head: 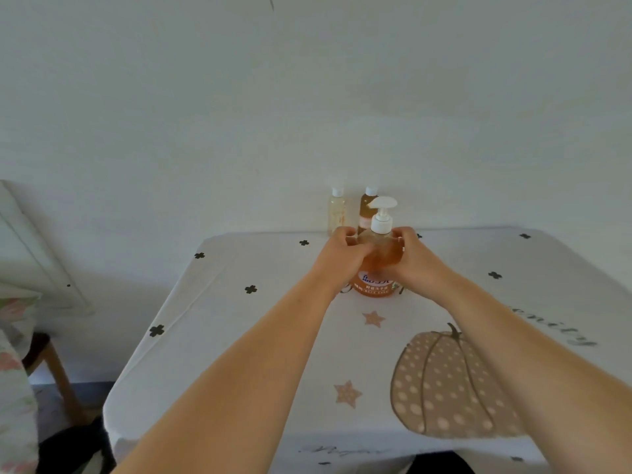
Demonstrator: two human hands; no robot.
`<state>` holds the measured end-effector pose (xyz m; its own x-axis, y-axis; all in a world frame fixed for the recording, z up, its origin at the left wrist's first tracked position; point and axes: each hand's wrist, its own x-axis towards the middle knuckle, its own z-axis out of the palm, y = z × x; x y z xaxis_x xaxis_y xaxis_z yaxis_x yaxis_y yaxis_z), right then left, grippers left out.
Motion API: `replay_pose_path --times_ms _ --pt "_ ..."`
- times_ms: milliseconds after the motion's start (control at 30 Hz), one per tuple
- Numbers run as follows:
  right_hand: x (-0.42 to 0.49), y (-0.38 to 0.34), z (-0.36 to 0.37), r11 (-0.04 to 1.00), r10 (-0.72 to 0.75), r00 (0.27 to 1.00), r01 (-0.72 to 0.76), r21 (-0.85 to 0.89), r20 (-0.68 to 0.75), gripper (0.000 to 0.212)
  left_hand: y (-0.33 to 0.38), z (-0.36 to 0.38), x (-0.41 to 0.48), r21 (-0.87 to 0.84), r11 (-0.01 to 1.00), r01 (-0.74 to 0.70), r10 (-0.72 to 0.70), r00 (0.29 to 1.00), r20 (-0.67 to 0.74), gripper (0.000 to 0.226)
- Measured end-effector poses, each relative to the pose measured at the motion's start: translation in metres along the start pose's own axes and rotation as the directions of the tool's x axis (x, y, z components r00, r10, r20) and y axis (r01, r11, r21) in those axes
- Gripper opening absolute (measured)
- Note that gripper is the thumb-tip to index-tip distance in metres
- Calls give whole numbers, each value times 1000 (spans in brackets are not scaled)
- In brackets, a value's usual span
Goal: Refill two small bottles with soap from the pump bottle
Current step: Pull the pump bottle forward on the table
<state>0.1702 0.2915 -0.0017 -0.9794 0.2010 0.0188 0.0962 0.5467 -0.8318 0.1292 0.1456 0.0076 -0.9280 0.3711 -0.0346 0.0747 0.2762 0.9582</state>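
Observation:
An orange pump bottle [380, 258] with a white pump head stands upright at the far middle of the table [273, 336]. My left hand [342, 254] grips its left side and my right hand [415, 258] grips its right side, fingers curled around the body. Behind it, against the wall, stand two small bottles with white caps: a pale, nearly clear one [336, 212] on the left and an amber one [366, 206] on the right, partly hidden by the pump head.
The table wears a white cloth printed with black crosses, stars and a dotted pumpkin [451, 384]. A white wall rises right behind the bottles. A wooden stool [51, 364] and flowered fabric lie at the left, below table height.

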Motion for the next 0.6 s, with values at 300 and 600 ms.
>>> replay_pose_path --times_ms 300,600 --pt "-14 18 -22 999 36 995 -36 3 -96 97 6 26 -1 27 1000 -13 12 998 56 49" --pt "-43 -1 -7 977 -200 789 204 -59 -582 19 2 -11 18 -36 997 62 -64 996 -69 44"
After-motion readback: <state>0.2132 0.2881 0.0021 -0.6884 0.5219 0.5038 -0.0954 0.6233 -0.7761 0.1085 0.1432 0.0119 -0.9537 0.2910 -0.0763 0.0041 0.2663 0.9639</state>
